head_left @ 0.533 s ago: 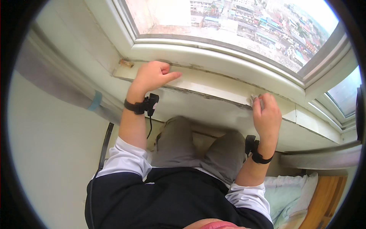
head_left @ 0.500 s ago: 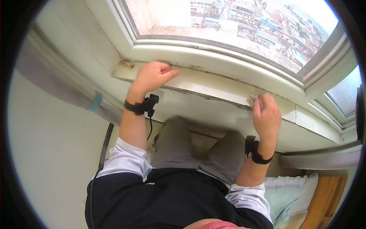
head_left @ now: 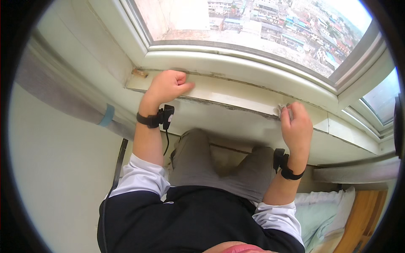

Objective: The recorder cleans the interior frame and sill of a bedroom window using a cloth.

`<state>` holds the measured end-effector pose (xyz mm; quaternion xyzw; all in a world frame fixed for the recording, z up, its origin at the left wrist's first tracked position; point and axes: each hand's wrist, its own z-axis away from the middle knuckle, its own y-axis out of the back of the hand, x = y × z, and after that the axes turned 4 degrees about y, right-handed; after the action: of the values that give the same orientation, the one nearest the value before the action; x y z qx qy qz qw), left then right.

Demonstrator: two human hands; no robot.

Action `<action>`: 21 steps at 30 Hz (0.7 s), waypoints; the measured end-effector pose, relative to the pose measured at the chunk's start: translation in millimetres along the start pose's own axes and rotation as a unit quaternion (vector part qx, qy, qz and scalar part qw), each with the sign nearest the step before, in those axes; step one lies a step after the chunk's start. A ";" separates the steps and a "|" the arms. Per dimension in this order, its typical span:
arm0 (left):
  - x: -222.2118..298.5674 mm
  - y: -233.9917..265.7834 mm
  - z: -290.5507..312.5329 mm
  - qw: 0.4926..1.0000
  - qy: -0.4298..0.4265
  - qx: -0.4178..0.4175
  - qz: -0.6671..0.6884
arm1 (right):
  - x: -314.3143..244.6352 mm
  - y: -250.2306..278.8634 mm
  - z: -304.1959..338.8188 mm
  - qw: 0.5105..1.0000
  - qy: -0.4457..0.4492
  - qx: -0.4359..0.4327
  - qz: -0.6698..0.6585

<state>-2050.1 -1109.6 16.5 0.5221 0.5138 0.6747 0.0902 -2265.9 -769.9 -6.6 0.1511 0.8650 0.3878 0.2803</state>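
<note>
A narrow cream windowsill point(head_left: 230, 93) with dark, worn edges runs below the window. My left hand point(head_left: 167, 87) rests on its left part, fingers curled in and thumb pointing right; nothing shows in that hand. Farther right, my right hand point(head_left: 297, 126) is closed on a small crumpled greyish-white cloth point(head_left: 282, 110), which touches the sill near its front edge. Most of the cloth is hidden behind my fingers.
The window frame point(head_left: 253, 69) rises behind the sill. Gathered curtains hang at the left point(head_left: 80, 97) and right point(head_left: 358, 175). A pale green pillow point(head_left: 316, 211) lies beside a wooden board point(head_left: 365, 215) at lower right. A black cable point(head_left: 166, 143) dangles from my left wrist strap.
My left thumb has drawn slightly back toward the left and down. My right hand keeps the cloth at nearly the same spot on the sill. The view has shifted a little.
</note>
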 end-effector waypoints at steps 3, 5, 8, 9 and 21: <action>-2.7 -6.6 0.4 0.999 -0.003 0.048 -0.012 | -4.0 0.4 -0.7 1.000 -0.020 -0.010 -0.010; 0.5 1.3 -0.1 0.999 -0.010 0.033 -0.011 | -5.4 1.0 -0.2 0.999 -0.035 -0.020 -0.013; 7.8 -0.9 3.5 1.000 -0.008 0.020 -0.015 | -3.4 3.0 -1.6 1.000 -0.027 -0.009 -0.008; 9.9 -0.8 2.8 0.999 0.002 0.025 -0.021 | -2.9 2.4 -1.9 1.000 -0.019 -0.008 -0.005; 4.3 -1.4 1.8 0.999 -0.009 0.033 -0.003 | -1.8 1.0 -2.3 1.000 -0.021 -0.010 -0.008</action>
<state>-2051.2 -1105.1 18.0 0.5293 0.5363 0.6525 0.0800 -2265.8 -771.5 -4.0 0.1496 0.8560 0.3914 0.3028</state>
